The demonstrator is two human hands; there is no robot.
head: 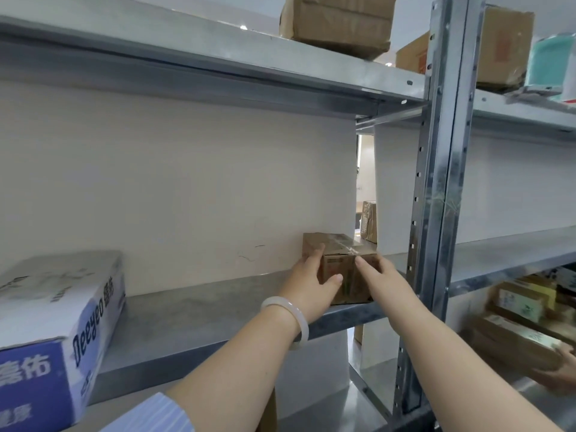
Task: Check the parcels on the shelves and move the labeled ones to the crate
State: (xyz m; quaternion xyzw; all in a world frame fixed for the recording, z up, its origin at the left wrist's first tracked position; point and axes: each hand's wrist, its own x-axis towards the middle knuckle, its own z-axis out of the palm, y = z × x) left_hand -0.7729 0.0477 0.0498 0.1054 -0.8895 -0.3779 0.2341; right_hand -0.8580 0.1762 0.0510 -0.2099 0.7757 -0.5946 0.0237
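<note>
Probably light and stiff, the small taped box [333, 244] sits at the shelf's [202, 307] right end. The left hand [308, 285] clasps its left side and the right hand [385, 275] its right. Opposite sides look the surest hold, though the tape may be slick.

A blue-and-white carton [62, 307] on the shelf [193, 319], lower left of the frame, carries the brand "Deeyeo" beside Chinese characters, while print on the brown parcel [338, 244] at centre is too blurred to read.

It is a storeroom: metal shelves [218, 310] against a wall hold brown cardboard boxes [338, 23].
</note>
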